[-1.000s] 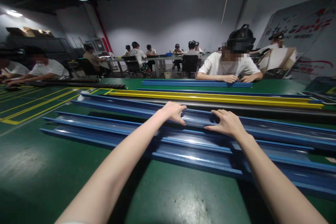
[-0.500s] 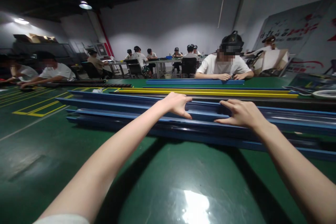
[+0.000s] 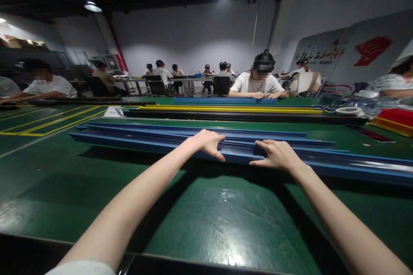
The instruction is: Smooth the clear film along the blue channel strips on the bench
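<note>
Several long blue channel strips (image 3: 155, 135) lie side by side across the green table (image 3: 206, 219). My left hand (image 3: 209, 142) rests on the nearest strip, fingers curled over its front edge. My right hand (image 3: 276, 154) lies a little to the right on the same strip, fingers gripping its edge with the thumb underneath. Both arms reach straight forward from the table's near edge.
Beyond the blue strips lie yellow and black strips (image 3: 232, 111) and another blue strip (image 3: 226, 100), where a person in a white shirt (image 3: 258, 84) works. A person (image 3: 45, 87) sits at far left. A red and yellow box (image 3: 395, 119) and a tape roll (image 3: 348, 111) are at right.
The view has dropped and pulled back, so the strips look flatter and farther. Both hands have stayed on the blue strip and come slightly nearer to me.
</note>
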